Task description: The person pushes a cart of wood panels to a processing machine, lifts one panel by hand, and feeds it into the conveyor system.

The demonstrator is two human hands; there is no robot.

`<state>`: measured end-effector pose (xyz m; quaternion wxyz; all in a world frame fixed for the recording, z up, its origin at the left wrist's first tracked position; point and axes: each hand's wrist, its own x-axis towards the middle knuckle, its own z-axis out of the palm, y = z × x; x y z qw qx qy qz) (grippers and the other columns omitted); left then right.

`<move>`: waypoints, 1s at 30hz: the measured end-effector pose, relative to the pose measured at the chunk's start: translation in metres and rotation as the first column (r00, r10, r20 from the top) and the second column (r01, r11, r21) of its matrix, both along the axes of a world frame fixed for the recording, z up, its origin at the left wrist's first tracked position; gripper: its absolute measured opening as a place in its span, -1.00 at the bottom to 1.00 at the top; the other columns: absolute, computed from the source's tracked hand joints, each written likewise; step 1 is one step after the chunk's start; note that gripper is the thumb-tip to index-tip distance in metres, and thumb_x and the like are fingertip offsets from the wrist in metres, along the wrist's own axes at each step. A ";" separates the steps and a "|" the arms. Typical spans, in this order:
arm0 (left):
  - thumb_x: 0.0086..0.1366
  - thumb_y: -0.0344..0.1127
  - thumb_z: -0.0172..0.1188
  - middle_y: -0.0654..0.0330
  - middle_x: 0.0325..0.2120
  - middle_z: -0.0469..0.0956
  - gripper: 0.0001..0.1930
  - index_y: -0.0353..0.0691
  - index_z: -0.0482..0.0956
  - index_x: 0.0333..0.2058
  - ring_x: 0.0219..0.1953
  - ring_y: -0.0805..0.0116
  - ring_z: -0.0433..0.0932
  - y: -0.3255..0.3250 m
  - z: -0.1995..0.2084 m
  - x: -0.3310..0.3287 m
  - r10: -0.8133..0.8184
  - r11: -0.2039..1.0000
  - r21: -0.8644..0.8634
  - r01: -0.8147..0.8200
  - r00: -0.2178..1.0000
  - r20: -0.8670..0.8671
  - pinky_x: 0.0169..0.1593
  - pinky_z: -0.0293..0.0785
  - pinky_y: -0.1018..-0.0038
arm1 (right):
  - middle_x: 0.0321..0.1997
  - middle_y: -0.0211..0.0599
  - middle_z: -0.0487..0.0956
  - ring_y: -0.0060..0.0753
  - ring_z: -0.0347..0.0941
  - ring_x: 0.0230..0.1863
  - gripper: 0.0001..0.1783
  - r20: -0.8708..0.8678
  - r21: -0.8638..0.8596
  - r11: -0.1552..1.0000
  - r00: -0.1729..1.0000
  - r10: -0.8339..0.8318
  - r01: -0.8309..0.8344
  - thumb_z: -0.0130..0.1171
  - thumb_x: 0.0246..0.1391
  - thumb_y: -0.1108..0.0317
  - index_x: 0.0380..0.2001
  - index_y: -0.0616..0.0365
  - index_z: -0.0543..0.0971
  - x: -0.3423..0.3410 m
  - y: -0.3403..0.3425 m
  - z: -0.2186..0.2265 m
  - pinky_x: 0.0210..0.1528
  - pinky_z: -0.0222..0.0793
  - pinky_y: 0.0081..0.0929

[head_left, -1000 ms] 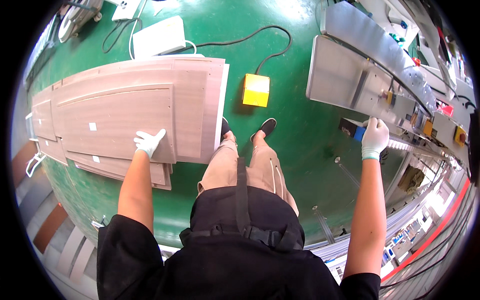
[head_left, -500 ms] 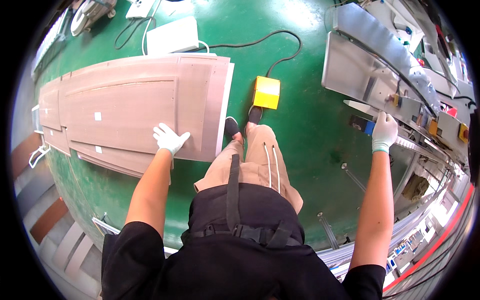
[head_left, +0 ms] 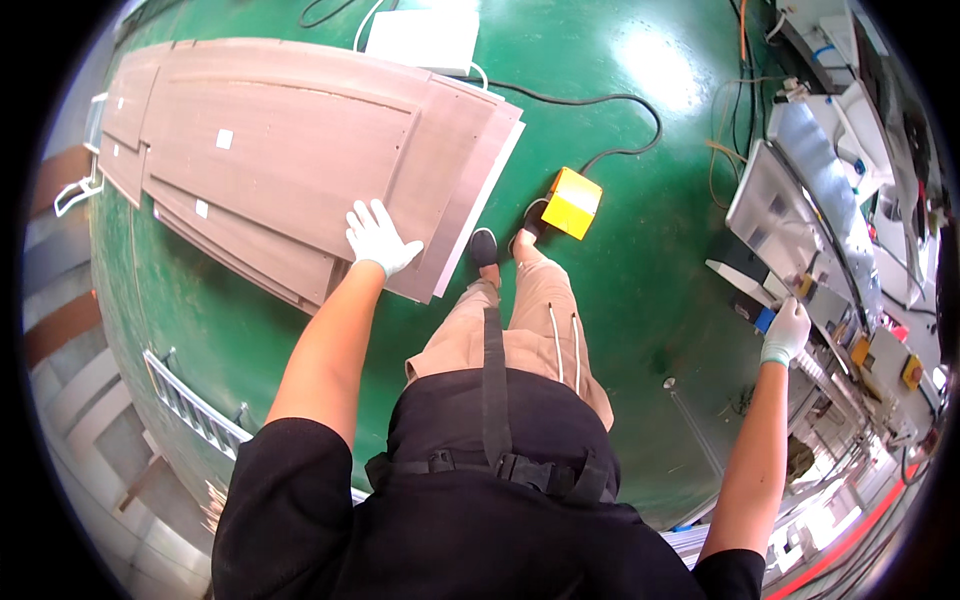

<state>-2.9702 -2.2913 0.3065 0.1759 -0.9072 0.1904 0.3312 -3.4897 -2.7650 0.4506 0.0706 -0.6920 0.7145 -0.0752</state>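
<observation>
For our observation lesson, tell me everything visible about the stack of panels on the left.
The stack of panels occupies the view's upper left: pinkish-brown sheets of differing sizes, wood-like in look, lying flat, overlapping with staggered edges. Small white squares dot them. The left hand lies on it near its right end, fingers spread. What supports it underneath is hidden.

A black shirt (head_left: 450,540), beige trousers (head_left: 540,315), white gloves (head_left: 378,240) are worn.

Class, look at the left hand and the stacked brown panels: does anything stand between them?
Nothing visible does: the gloved left hand is spread over the brown panels, toward their right end. Whether the palm touches them is hidden.
</observation>
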 end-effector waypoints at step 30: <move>0.31 0.47 -0.03 0.06 0.21 0.56 -0.18 -0.13 0.62 0.19 0.18 -0.15 0.58 -0.099 -0.057 -0.009 -0.252 0.896 0.354 0.267 0.964 -0.087 0.26 0.45 -0.09 | -0.52 -0.09 0.68 0.08 0.63 -0.41 -0.59 -0.283 -0.097 0.987 0.955 0.094 -0.126 0.13 0.06 0.04 -0.68 0.02 0.70 0.030 0.006 0.030 -0.25 0.47 0.06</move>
